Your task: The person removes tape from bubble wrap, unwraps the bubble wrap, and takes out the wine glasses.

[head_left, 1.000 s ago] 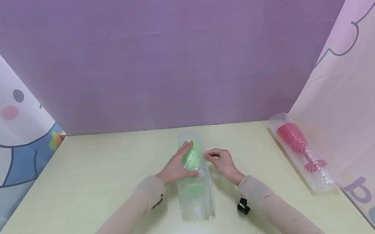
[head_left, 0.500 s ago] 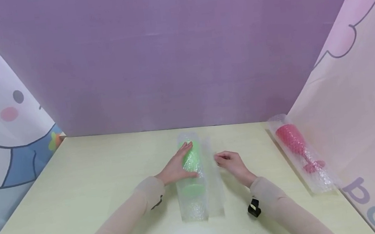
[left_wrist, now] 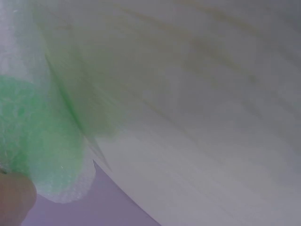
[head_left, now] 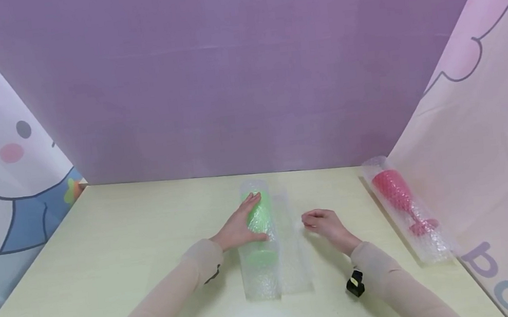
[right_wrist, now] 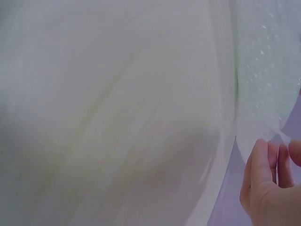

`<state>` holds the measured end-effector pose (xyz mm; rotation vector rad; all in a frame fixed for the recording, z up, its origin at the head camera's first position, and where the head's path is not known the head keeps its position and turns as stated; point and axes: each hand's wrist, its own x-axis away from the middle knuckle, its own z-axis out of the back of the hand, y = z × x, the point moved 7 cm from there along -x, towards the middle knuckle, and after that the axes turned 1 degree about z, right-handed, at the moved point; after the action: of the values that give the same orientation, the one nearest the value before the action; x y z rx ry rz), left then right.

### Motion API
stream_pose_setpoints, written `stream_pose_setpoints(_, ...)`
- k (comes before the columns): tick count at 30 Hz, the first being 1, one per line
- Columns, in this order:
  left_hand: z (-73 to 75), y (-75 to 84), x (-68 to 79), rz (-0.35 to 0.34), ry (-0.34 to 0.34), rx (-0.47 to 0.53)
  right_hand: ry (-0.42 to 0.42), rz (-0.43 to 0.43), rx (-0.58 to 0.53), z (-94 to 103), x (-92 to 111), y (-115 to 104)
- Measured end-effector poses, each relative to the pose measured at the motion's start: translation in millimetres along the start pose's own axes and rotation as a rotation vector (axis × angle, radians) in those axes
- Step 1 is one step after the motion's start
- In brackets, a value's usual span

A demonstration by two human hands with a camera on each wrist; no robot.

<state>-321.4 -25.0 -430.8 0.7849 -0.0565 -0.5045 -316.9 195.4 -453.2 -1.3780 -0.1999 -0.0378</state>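
Observation:
A green goblet [head_left: 261, 219] lies in clear bubble wrap [head_left: 261, 286] near the middle of the table, its foot toward me. Across its bowl rests my left hand [head_left: 241, 228], thumb and fingers spread over the wrapping; in the left wrist view one fingertip [left_wrist: 18, 197] shows beside the green. To the right, a loose flap of the bubble wrap [head_left: 293, 268] lies spread out flat. My right hand [head_left: 328, 227] pinches the wrap at its right edge, and the right wrist view shows the film [right_wrist: 263, 99] running to the fingertips [right_wrist: 259, 147].
A red goblet [head_left: 394, 189] in its own bubble wrap lies slantwise along the right side of the pale table [head_left: 119, 245]. Behind the table stands a purple panel [head_left: 236, 77]. Printed cloths hang at both sides. A small black device [head_left: 355, 283] sits at my right wrist.
My right hand has moved right and slightly toward me, opening the bubble wrap flap out from the goblet's side. My left hand has stayed on the goblet.

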Motion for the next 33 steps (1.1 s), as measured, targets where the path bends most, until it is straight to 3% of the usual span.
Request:
stream_pose_setpoints(4, -0.3, -1.2, -1.0, 0.009, -0.006, 0.003, 0.018, 0.040, 0.082, 15.9, 3, -17)
stream_pose_setpoints(8, 1.4, -2.7, -0.9, 0.006, 0.003, 0.007, 0.038, 0.150, 0.249, 19.1, 7, -50)
stream_pose_setpoints(14, 1.2, -6.1, -1.7, 0.008, 0.001, -0.021, -0.024, 0.331, 0.520, -20.6, 18, -76)
stream_pose_setpoints(17, 0.3, -5.9, -2.1, 0.005, 0.002, -0.016, -0.083, 0.352, 0.631, -43.1, 22, -72)
stream_pose_setpoints(20, -0.2, -4.7, -2.0, -0.003, 0.009, -0.002, -0.141, 0.309, 0.669, -57.5, 19, -58)
stream_pose_setpoints(23, -0.7, -4.5, -2.3, -0.012, 0.015, 0.004, -0.184, 0.281, 0.637, -63.7, 11, -45)
stream_pose_setpoints(28, -1.0, -4.4, -3.2, -0.011, 0.009, -0.003, -0.245, 0.311, 0.540, -66.7, -2, -27)
stream_pose_setpoints(33, 0.7, -0.7, -3.8, -0.016, 0.008, -0.005, -0.263, 0.307, 0.544, -67.5, -15, -14)
